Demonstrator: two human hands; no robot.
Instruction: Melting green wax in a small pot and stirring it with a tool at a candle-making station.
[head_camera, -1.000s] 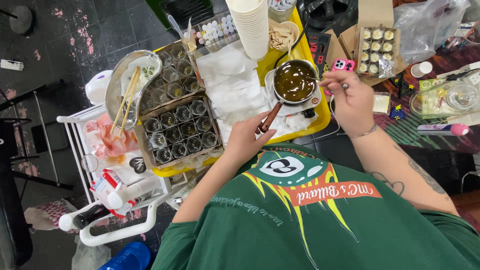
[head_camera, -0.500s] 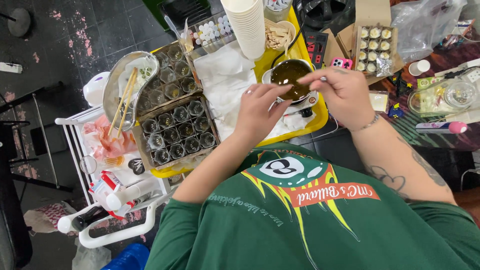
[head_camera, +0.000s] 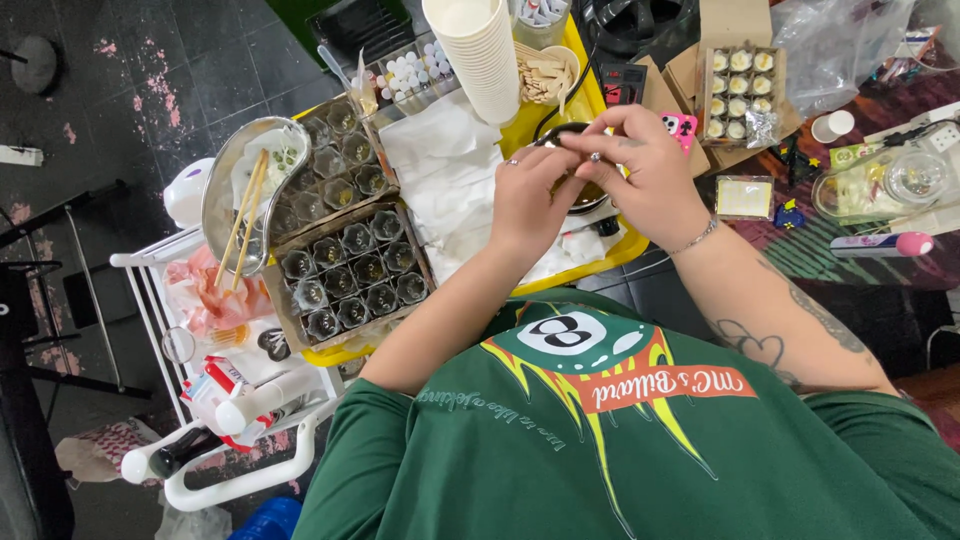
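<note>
Small round dark metal bowl (head_camera: 588, 192), mostly hidden beneath both hands; left hand (head_camera: 527, 200) and right hand (head_camera: 650, 175) fingers pinched together above it, contents indiscernible.

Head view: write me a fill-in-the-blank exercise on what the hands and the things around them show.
1. Both hands, left hand and right hand, meet above a ____ tray.
2. The stack of paper cups is ____ in colour.
3. A pair of ____ lies in the metal bowl.
4. The person's shirt is ____.

Missing words: yellow; white; chopsticks; green
</note>
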